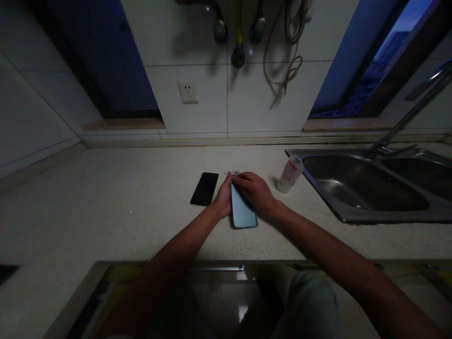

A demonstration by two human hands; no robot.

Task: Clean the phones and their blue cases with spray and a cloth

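A light-blue phone case (244, 212) lies on the counter with its upper end between my hands. Whether a phone is inside it, I cannot tell. My left hand (223, 197) grips the case along its left edge, thumb near the top corner. Over the upper end, my right hand (254, 188) has its fingers bunched together at the top left corner; anything pinched there is too small or hidden to name. Just beyond the fingertips is a small clear piece (236, 172), perhaps plastic. Left of my left hand, a black phone (205, 189) lies flat, dark side up.
A translucent plastic cup (291, 174) with red print stands to the right, close to the steel sink (341, 219) and its faucet (388, 136). Behind the pale counter (141, 207) are a tiled wall, a socket (188, 92) and hanging hoses. Cabinets lie below the front edge.
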